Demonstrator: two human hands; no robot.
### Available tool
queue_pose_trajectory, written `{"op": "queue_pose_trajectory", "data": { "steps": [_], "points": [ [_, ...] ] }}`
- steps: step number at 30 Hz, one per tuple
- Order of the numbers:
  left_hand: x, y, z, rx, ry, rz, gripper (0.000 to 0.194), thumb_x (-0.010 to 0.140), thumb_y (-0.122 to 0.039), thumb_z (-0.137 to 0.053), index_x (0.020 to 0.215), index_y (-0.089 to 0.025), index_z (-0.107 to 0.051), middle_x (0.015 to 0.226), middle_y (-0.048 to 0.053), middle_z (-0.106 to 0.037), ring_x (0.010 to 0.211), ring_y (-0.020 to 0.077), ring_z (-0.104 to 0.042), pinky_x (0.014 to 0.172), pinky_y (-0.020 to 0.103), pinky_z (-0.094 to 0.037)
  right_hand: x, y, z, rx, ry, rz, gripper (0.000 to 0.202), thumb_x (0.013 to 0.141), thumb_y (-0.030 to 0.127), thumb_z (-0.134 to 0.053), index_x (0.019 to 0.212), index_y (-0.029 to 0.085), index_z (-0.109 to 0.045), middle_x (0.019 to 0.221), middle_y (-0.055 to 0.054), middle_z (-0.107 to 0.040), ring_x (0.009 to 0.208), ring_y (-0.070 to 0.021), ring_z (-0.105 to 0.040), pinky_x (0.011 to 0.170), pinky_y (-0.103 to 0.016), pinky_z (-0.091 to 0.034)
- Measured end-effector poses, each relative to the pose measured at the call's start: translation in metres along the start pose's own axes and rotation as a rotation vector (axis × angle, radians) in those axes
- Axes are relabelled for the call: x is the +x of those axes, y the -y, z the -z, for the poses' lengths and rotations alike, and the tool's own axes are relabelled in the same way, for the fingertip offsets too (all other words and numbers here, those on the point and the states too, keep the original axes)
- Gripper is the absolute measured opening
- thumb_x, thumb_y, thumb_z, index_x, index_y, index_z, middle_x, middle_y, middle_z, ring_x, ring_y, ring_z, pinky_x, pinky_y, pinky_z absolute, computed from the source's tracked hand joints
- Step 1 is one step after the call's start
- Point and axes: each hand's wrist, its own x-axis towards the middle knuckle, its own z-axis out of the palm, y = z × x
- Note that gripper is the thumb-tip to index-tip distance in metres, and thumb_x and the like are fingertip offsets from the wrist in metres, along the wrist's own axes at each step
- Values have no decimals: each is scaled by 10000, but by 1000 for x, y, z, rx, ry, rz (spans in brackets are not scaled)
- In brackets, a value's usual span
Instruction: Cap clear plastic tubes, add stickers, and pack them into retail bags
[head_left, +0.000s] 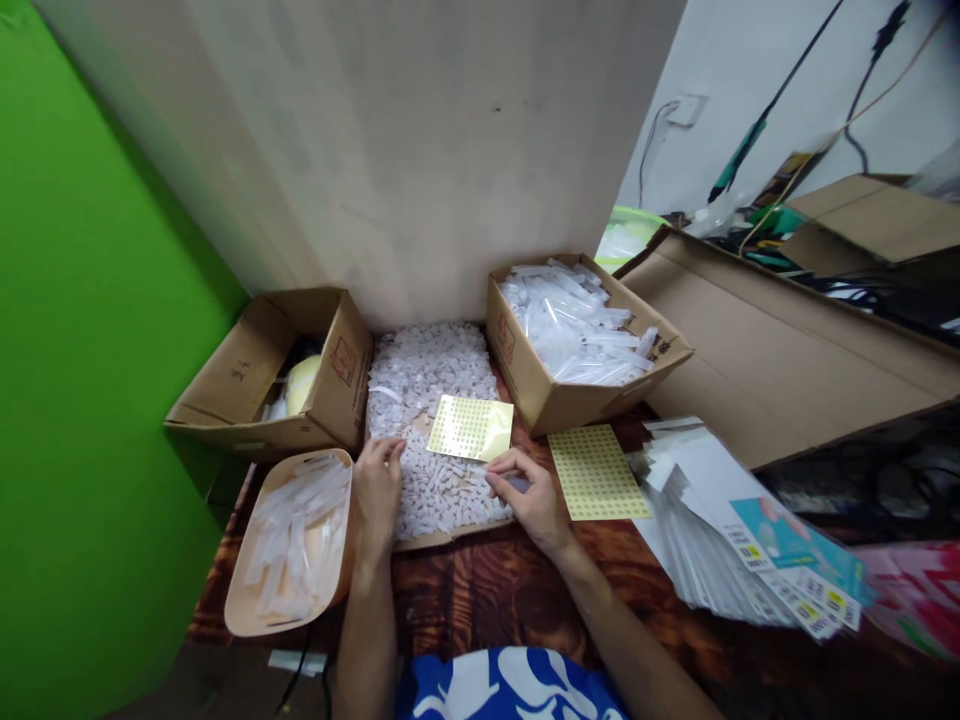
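My left hand (377,487) hovers over the left edge of a shallow cardboard tray (424,543) full of small whitish plastic pieces (435,497). Its thumb and fingertips come together, and whatever they hold is too small to make out. My right hand (531,497) is curled at the tray's right side, thumb against forefinger, right by the lower corner of a yellow sheet of small round stickers (469,428). Whether it grips that corner or a small piece, I cannot tell. The sheet lies on top of the pieces. A second yellow sticker sheet (598,472) rests on the table further right.
A tan bin (234,610) with clear flat sleeves stands at left, before an open carton (262,432). Another carton (570,402) holds clear plastic tubes. Fanned printed packaging (720,560) lies right, near a large cardboard flap (720,330). A wall rises behind.
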Motion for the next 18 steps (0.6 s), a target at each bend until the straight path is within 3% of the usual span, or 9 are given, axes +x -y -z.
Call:
{"op": "queue_pose_trajectory", "data": {
  "steps": [2,4,7,10,13,15,18],
  "points": [
    [9,6,1,373,-45,11,232,941,-166,-498,1002,-151,-722,1046,137,-686,962,267,-641,858,355,-481,-1,-3,5,44,-44,-15,242,847,384,-745,799,169,-644,889,-50,-664,611,-131,-631,509,-238,-496],
    [13,9,-3,590,32,42,270,930,-95,-445,1037,-100,-694,1059,189,-672,977,300,-642,814,373,-488,-3,-5,8,59,-61,-23,234,842,380,-749,799,170,-653,897,-53,-662,611,-131,-635,505,-236,-502],
    [15,11,-9,631,75,62,251,904,-61,-453,987,-68,-690,971,217,-681,933,323,-651,780,395,-491,-7,-5,12,-3,-62,-8,196,839,354,-752,805,176,-677,909,-69,-682,676,-156,-655,552,-255,-534],
    [14,10,-10,619,99,25,256,896,-72,-479,1012,-102,-705,992,193,-703,964,310,-653,856,411,-484,-10,-5,13,-74,-80,53,149,843,322,-743,804,185,-703,937,-87,-698,865,-213,-680,685,-301,-581],
    [7,3,-11,308,53,8,246,907,-150,-528,1082,-153,-701,1136,160,-713,1060,291,-650,944,420,-474,-12,-4,13,-81,-69,102,117,864,306,-717,856,190,-735,993,-99,-695,960,-235,-669,746,-329,-598],
    [-3,-7,-14,-158,49,89,220,903,-266,-604,1088,-169,-676,1153,140,-728,1073,275,-671,957,415,-490,-12,-2,11,-57,-55,112,114,872,300,-714,893,193,-748,1011,-98,-686,961,-233,-669,753,-335,-606],
    [-24,-27,-24,-797,134,281,313,838,-409,-728,1025,-180,-626,1112,124,-756,1096,256,-694,987,400,-493,-12,4,4,-37,-40,138,84,880,269,-714,905,201,-756,1004,-89,-682,969,-224,-668,797,-336,-604]
  ]
}}
